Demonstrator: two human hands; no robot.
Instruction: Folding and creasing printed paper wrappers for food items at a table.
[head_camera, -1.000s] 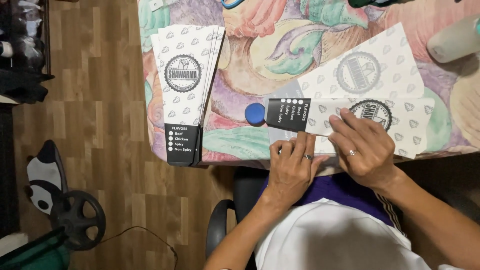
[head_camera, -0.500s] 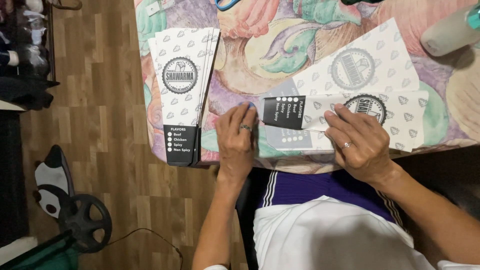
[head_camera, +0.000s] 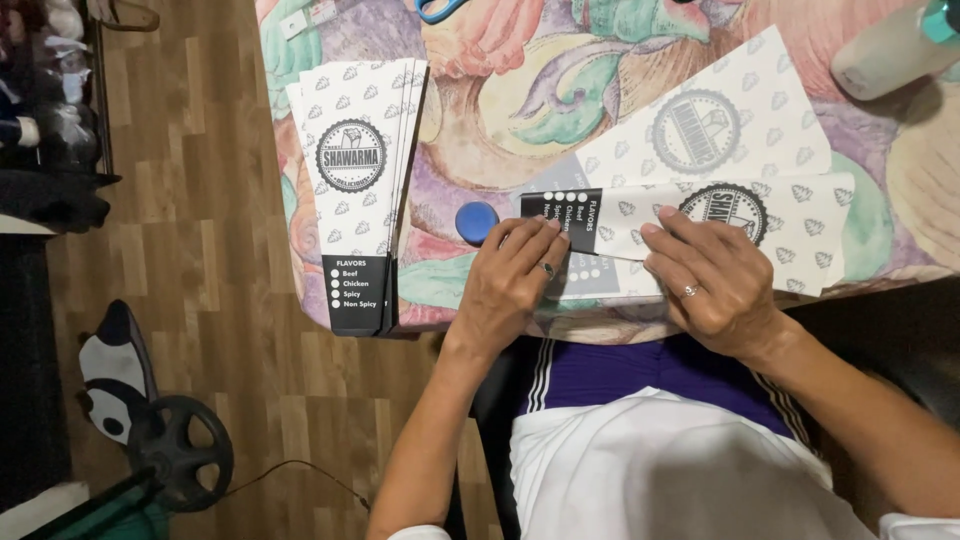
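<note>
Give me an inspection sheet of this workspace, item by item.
Surface: table with a colourful patterned cover.
Job's things: flat printed paper sleeve under both hands, over another sheet.
Clutter: stack of sleeves, blue round cap, scissors handle, bottle.
Grippers: left hand and right hand press flat on the sleeve.
Cables: thin cord on the floor.
Surroundings: wood floor, weight plate.

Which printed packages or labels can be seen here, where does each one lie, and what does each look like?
Folded sleeve: under both hands at the table's near edge; long, white, leaf pattern, round dark emblem, black end panel.
Flat sheet: beneath it, angled; same white pattern, grey round emblem.
Stack of sleeves: left table edge, overhanging; long, white, black bottom panel.
Left hand and right hand press flat on the folded sleeve.
</note>
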